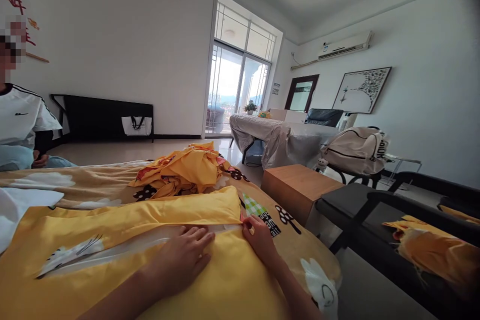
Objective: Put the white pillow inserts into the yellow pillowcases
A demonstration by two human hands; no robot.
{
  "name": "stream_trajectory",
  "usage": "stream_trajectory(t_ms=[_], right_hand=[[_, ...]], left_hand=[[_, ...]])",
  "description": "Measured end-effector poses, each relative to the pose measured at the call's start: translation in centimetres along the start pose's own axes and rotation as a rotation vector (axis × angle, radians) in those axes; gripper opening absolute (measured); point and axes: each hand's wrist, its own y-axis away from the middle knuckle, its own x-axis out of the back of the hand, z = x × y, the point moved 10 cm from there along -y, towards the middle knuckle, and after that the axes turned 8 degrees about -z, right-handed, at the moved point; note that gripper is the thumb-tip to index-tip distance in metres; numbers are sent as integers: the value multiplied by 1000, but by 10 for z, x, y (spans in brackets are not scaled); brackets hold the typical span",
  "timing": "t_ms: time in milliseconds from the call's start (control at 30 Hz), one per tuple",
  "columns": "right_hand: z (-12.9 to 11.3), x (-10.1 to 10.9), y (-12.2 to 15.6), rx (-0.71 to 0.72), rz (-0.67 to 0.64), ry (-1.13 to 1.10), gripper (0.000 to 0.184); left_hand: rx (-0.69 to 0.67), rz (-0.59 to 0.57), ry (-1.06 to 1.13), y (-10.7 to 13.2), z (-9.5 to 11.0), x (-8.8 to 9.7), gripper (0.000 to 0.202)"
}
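A yellow pillowcase [225,265] with a white cat print lies in front of me, its long opening running crosswise. White fabric, apparently a pillow inside, shows through the gap. My left hand [185,257] rests flat on the pillowcase just below the opening, fingers stretched out. At the right end of that opening, my right hand [260,237] pinches the pillowcase edge between thumb and fingers. Under the pillowcase spreads a tan patterned blanket [318,255].
Crumpled yellow bedding [183,167] lies beyond the pillowcase. A wooden box [300,180] and a black armchair [352,210] holding yellow cloth [438,245] stand on the right. At the left sits a person [26,120]. A covered table [277,132] is farther back.
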Motion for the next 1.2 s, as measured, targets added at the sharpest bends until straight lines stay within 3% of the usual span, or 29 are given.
stream_trajectory(t_ms=[133, 200, 267, 333, 400, 467, 633, 900, 967, 1067, 1133, 1200], right_hand=[[-5, -1, -3, -38, -27, 76, 19], [-25, 8, -3, -14, 9, 121, 19], [-66, 17, 1, 114, 38, 99, 21], [-119, 12, 8, 325, -60, 37, 23], [-163, -7, 14, 460, -234, 24, 23], [-184, -32, 14, 462, -379, 71, 27], [-179, -81, 7, 346, -575, 167, 46], [-183, -72, 9, 333, -668, 208, 50], [-195, -68, 6, 328, -647, 308, 53], [-225, -56, 1, 325, -505, 457, 51], [-255, -56, 5, 400, -450, 430, 44], [-280, -70, 14, 504, -487, 321, 40]], left_hand=[[167, 29, 22, 52, -55, 12, 52], [205, 91, 13, 77, -77, 18, 50], [248, 136, 25, 100, -97, 19, 49], [324, 133, 39, 122, -118, 13, 50], [412, 122, 44, 140, -137, 6, 51], [462, 133, 36, 152, -146, 0, 50], [440, 134, 44, 152, -146, -5, 47], [520, 246, -13, 171, -174, 12, 42], [515, 321, -63, 178, -175, 22, 40], [538, 448, -201, 185, -176, 43, 40], [554, 434, -150, 184, -187, 49, 40], [521, 382, 33, 180, -202, 47, 29]])
